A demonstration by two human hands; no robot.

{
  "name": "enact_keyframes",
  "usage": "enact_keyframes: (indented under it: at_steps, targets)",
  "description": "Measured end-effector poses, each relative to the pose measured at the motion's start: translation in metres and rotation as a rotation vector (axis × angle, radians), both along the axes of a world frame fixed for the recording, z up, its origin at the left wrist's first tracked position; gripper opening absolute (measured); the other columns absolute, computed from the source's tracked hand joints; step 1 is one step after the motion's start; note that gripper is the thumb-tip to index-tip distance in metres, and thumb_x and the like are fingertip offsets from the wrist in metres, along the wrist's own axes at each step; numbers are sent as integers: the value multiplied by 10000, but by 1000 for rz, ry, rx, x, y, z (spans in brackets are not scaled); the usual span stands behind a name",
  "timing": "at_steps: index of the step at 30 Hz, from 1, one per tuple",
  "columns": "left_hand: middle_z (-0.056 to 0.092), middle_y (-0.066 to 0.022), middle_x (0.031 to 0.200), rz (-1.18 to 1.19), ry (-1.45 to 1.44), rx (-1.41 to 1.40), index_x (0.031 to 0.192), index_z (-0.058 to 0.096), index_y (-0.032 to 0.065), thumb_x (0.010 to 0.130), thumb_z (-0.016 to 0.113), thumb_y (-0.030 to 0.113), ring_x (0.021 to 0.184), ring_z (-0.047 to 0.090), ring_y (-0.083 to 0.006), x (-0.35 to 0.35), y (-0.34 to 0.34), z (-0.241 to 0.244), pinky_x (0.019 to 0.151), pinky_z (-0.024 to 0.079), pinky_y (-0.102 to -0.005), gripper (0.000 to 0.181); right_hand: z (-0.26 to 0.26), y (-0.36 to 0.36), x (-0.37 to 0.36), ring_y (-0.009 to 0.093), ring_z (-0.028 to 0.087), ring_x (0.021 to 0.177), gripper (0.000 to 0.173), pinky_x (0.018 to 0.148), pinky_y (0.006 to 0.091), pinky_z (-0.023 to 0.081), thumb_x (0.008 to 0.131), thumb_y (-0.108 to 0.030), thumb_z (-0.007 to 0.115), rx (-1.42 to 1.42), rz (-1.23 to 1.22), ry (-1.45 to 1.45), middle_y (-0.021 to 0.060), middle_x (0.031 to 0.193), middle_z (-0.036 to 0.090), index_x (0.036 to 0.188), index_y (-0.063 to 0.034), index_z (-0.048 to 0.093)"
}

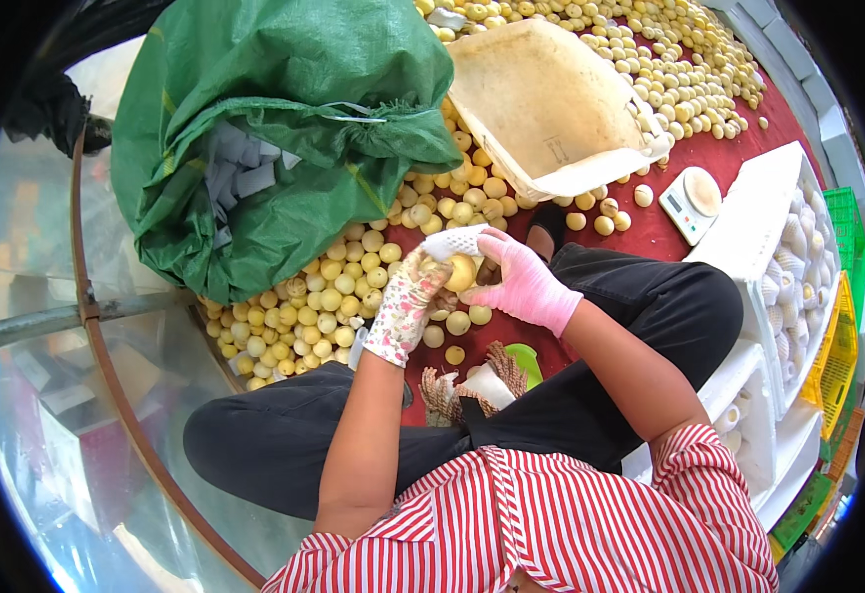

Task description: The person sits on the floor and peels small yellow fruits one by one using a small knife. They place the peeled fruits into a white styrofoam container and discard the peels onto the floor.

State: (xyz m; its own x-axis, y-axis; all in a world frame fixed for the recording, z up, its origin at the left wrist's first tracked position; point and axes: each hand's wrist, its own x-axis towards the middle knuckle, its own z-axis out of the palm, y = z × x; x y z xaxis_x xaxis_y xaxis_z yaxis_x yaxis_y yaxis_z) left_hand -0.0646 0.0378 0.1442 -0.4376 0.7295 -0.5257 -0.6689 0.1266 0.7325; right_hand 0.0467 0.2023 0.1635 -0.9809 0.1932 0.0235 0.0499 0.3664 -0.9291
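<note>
My left hand (pixel 408 307), in a floral-print glove, is closed around one end of a white foam net sleeve (pixel 453 242). A pale yellow round fruit (pixel 463 273) sits between my hands, just below the sleeve. My right hand (pixel 525 282), in a pink glove, has its thumb and fingers spread at the sleeve's other end and the fruit's right side. Whether the fruit rests in the left or right fingers is hard to tell. Many similar fruits (pixel 345 283) lie on the red cloth in front of me.
A green woven sack (pixel 284 52) holding foam sleeves (pixel 254 180) stands at the left. Ahead lies an empty whitish tub (pixel 543 96). To the right are a digital scale (pixel 691 204) and a white foam box (pixel 754 215) of sleeved fruits (pixel 799 274). Between my legs is a green container (pixel 525 365).
</note>
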Motion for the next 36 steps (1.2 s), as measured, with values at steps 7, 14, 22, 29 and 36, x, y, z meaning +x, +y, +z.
enact_keyframes:
  at_steps: [7, 14, 22, 29, 36]
  targets:
    - [629, -37, 853, -29, -137, -210, 1127, 594, 48, 934, 406, 610, 615, 550, -103, 11, 10, 7, 524, 427, -212, 623, 9, 1, 16, 109, 621, 754, 498, 626, 261, 512, 741, -164, 802, -659, -37, -251, 63, 945, 642, 1134, -10, 537]
    - [584, -116, 1246, 16, -644, 425, 1275, 527, 69, 938, 431, 467, 1082, 576, -292, 24, 8, 6, 959, 459, -464, 530, 14, 8, 22, 69, 529, 591, 513, 515, 198, 432, 811, -195, 737, -1226, 81, -255, 22, 917, 606, 1255, -90, 503]
    - [638, -96, 1060, 246, -110, 407, 1065, 547, 17, 873, 576, 45, 994, 618, -161, 20, 6, 6, 903, 494, -292, 196, 23, -2, 14, 100, 512, 535, 502, 474, 227, 420, 798, -172, 709, -1022, -56, -290, 59, 882, 595, 1227, -37, 484]
    - [535, 3, 792, 268, 871, -137, 909, 537, 48, 811, 687, 44, 664, 481, -67, 49, 17, 22, 566, 426, -245, 179, 9, -23, 0, 153, 596, 946, 587, 870, 300, 489, 707, -122, 765, -284, -358, -158, 99, 1026, 619, 1214, -7, 493]
    - [576, -24, 982, -10, 517, 53, 1086, 580, 34, 888, 647, 123, 873, 555, -128, 35, 21, 25, 790, 483, -287, 227, 9, 7, 14, 165, 560, 1086, 580, 907, 308, 476, 875, -181, 654, -1051, -181, -53, 110, 1165, 584, 1386, -72, 404]
